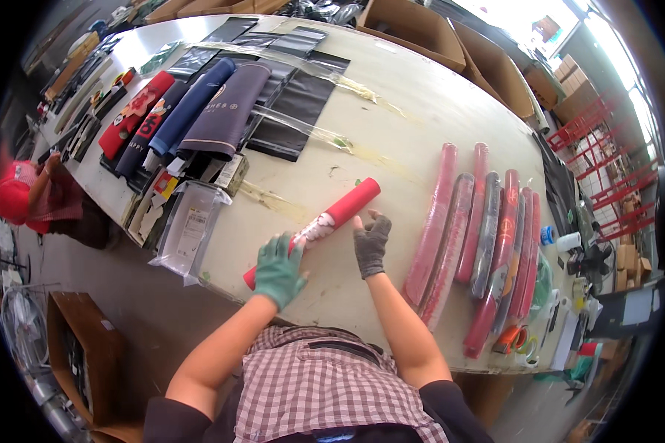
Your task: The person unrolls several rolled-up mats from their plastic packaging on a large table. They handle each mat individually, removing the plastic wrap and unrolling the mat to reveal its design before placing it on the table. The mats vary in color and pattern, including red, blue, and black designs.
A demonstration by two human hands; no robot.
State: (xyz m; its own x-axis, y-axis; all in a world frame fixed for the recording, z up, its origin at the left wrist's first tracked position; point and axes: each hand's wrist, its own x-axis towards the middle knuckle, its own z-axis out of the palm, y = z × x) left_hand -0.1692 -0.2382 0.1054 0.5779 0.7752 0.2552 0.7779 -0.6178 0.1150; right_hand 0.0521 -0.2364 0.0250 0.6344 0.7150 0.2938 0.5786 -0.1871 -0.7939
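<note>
A rolled red mat with a pale printed pattern (353,203) lies diagonally on the table in front of me. My left hand (279,270), in a green glove, rests on its lower part with the fingers spread. The roll's near end pokes out to the left of that hand. My right hand (371,244) wears a grey glove with bare fingertips. It sits just right of the roll's upper half, fingers apart and slightly bent, holding nothing; whether a fingertip touches the roll I cannot tell.
Several plastic-wrapped rolls (441,214) lie at right, with orange-handled scissors (506,340) below them. Rolled mats (227,111) and black plastic bags (292,118) lie far left, near a clear plastic-wrapped box (192,229). Cardboard boxes (413,33) line the far edge. Another person in red (33,193) works at left.
</note>
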